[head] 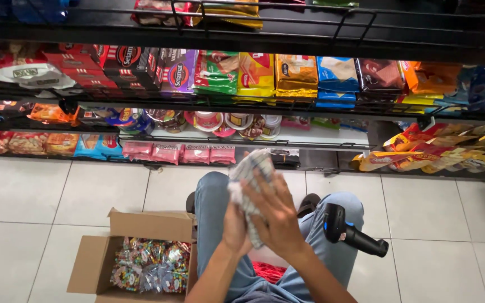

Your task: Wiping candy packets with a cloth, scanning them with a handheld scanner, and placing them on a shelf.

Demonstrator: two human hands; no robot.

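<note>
Checked grey-and-white fabric identifies the cloth (252, 185), which is held upright between both hands above the person's knees, in front of the lower store shelves. The right hand (276, 216) lies flat over the near face of the cloth, its fingers (262, 193) spread and pressing on the fabric. The left hand (234, 227) sits behind and below, closed around the lower part of the cloth; its fingers are mostly hidden by the fabric and the right hand.

The person crouches on a white tiled floor (57, 191), legs in blue jeans (214, 202). A black handheld scanner (346, 230) rests against the right thigh, apart from both hands. On the person's left, an open cardboard box (141, 224) stands on the floor, filled with small sweets in clear, colourful wrappers (150, 266). A red item (268, 273) shows between the legs; its kind cannot be determined.

The shelves (242, 106) ahead carry rows of snack packets in red, purple, green, yellow, blue and brown, plus round tubs on the shelf below.
</note>
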